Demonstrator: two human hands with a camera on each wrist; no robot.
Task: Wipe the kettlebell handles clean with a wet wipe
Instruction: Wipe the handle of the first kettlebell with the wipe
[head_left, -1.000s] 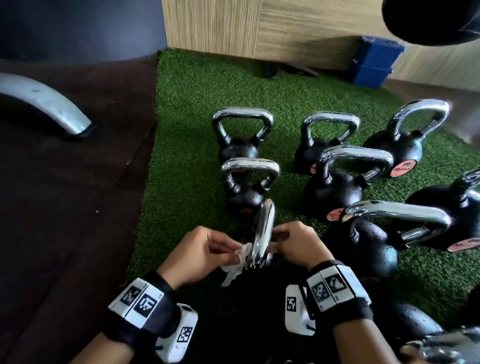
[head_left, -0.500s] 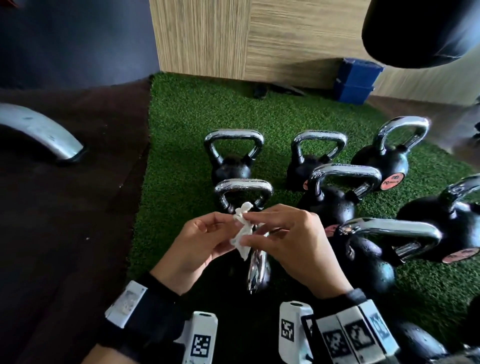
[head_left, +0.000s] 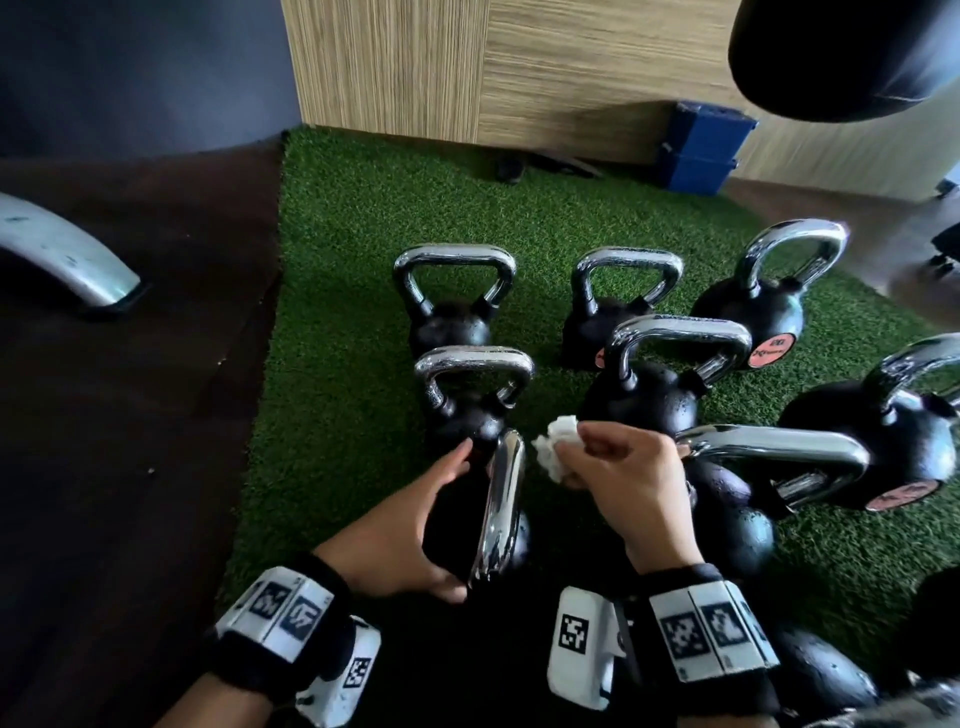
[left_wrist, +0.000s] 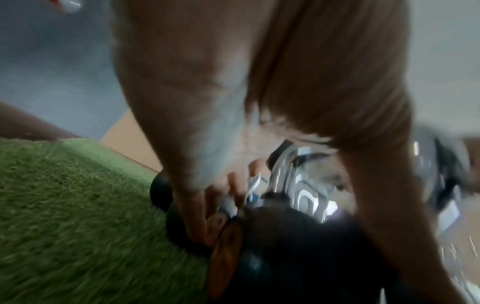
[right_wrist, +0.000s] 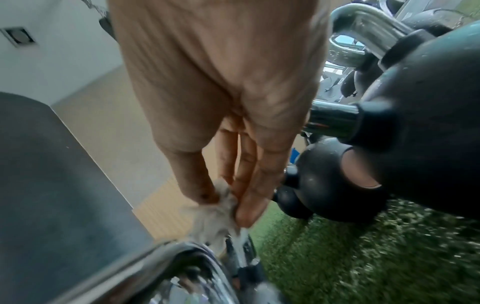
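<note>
Eight chrome-handled kettlebells (head_left: 657, 395) are counted on the green turf (head_left: 353, 312), with others cut off at lower right. The nearest kettlebell (left_wrist: 298, 257) is cupped by the left hand (head_left: 410, 530), whose fingers and thumb are curved round its black body. One crumpled wet wipe (head_left: 553, 447) is pinched in the fingertips of the right hand (head_left: 628, 483), just beside that bell's handle (head_left: 501, 499).

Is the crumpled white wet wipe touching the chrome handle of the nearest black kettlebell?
Cannot tell. In the head view the wet wipe sits right beside the chrome handle; the right wrist view blurs there.

Dim, soft light; glare on chrome kettlebell handles (head_left: 779, 440); head view bows at edges, both wrist views motion-blurred
</note>
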